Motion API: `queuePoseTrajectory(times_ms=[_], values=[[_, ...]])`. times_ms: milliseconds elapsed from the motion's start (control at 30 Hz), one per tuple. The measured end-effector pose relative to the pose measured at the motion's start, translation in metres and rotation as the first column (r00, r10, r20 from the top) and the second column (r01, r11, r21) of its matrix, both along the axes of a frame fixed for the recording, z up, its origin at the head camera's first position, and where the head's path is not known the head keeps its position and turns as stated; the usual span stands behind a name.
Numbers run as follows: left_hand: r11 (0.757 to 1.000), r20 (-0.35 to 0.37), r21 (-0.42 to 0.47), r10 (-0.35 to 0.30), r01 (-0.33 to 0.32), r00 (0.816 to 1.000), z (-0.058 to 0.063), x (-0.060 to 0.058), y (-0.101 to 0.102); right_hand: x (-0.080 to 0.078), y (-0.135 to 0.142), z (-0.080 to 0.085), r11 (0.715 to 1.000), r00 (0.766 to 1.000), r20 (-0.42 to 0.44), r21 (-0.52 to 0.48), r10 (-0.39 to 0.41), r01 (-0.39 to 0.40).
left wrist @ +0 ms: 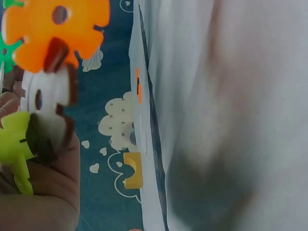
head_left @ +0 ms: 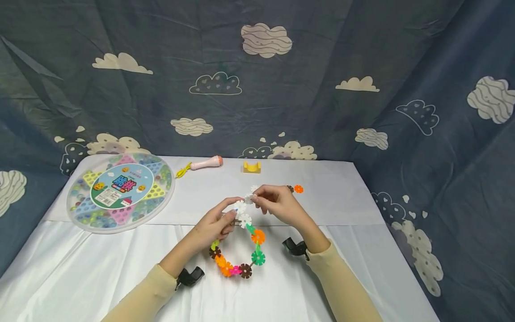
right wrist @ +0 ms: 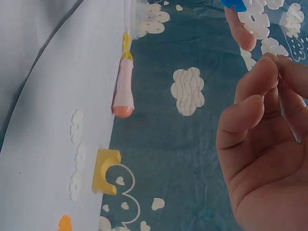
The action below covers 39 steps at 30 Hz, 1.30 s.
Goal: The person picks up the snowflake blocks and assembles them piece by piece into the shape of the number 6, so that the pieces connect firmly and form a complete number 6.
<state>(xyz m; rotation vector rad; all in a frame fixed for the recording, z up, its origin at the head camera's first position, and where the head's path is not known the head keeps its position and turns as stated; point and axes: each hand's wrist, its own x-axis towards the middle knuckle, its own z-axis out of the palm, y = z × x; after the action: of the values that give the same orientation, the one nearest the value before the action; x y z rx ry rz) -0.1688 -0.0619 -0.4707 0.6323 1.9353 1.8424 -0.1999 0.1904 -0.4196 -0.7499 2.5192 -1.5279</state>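
Observation:
A chain of notched snowflake discs hangs in a loop below both hands, with white, green, brown, pink and yellow-green pieces and an orange disc (head_left: 258, 237). My left hand (head_left: 213, 226) grips the chain near its upper end, by a white disc (head_left: 240, 206). Between the thumb and fingertips of my right hand (head_left: 279, 203) is another white disc (head_left: 248, 198), close to the chain's top. In the right wrist view, that pinched disc (right wrist: 273, 46) shows beside more white discs and a blue piece (right wrist: 235, 5). A yellow-green disc (left wrist: 14, 137) hangs near the left palm in the left wrist view.
Past my right hand lie a brown disc (head_left: 290, 188) and a loose orange disc (head_left: 298, 189); white discs (right wrist: 77, 127) lie on the table. A yellow arch block (head_left: 252, 167), pink stick toy (head_left: 203, 163) with yellow cord, and round marble game board (head_left: 76, 197) stand farther back.

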Motion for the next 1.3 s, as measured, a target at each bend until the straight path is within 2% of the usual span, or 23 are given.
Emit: queuePoseTrajectory(times_ms=[167, 333, 467, 633, 800, 900, 967, 1067, 1100, 1167, 1233, 1300], values=[[1.0, 0.023, 0.02, -0.012, 0.012, 1.0, -0.001, 0.0, 0.0, 0.0, 0.0, 0.0, 1.0, 0.997, -0.071, 0.025, 0.003, -0.001], [0.999, 0.029, 0.022, -0.029, 0.028, 0.999, 0.0, 0.0, 0.0, 0.001, -0.001, 0.003, 0.997, 0.985, -0.171, 0.072, 0.034, -0.022], [0.999, 0.022, 0.02, -0.038, 0.038, 0.999, 0.001, 0.0, 0.0, 0.001, -0.002, 0.001, 0.997, 0.977, -0.207, 0.059, 0.055, -0.043], [0.998, 0.044, 0.05, -0.049, 0.047, 0.998, 0.001, 0.001, 0.001, 0.001, -0.005, -0.004, 0.998, 0.979, -0.192, 0.023, 0.065, -0.061], [0.996, 0.041, 0.059, -0.071, 0.068, 0.997, 0.0, 0.002, 0.002, 0.0, -0.007, -0.006, 0.998, 0.982, -0.177, 0.033, 0.06, -0.055], [0.993, 0.034, 0.058, -0.1, 0.098, 0.994, -0.001, 0.0, 0.002, -0.004, -0.004, -0.006, 0.999, 0.992, -0.114, 0.018, 0.043, -0.041], [0.994, 0.043, 0.064, -0.097, 0.094, 0.994, -0.003, -0.002, 0.001, -0.008, 0.001, -0.008, 1.0, 0.998, -0.058, -0.005, 0.003, -0.003], [0.998, 0.066, 0.058, -0.044, 0.04, 0.997, -0.004, -0.003, -0.001, -0.019, 0.012, -0.014, 0.993, 0.994, 0.002, -0.007, -0.114, 0.114], [0.999, 0.069, 0.051, -0.021, 0.018, 0.997, -0.005, -0.004, -0.003, -0.024, 0.015, -0.017, 0.987, 0.987, 0.013, 0.019, -0.159, 0.159], [1.0, 0.069, 0.023, 0.02, -0.021, 0.997, -0.005, -0.006, -0.005, -0.034, 0.019, -0.024, 0.964, 0.972, 0.014, 0.132, -0.234, 0.23], [0.999, 0.057, -0.013, 0.048, -0.047, 0.997, -0.004, -0.008, -0.007, -0.045, 0.018, -0.032, 0.927, 0.969, 0.002, 0.29, -0.249, 0.238], [0.997, 0.056, -0.041, 0.067, -0.065, 0.996, -0.003, -0.01, -0.009, -0.055, 0.012, -0.038, 0.869, 0.977, -0.02, 0.454, -0.211, 0.197]])
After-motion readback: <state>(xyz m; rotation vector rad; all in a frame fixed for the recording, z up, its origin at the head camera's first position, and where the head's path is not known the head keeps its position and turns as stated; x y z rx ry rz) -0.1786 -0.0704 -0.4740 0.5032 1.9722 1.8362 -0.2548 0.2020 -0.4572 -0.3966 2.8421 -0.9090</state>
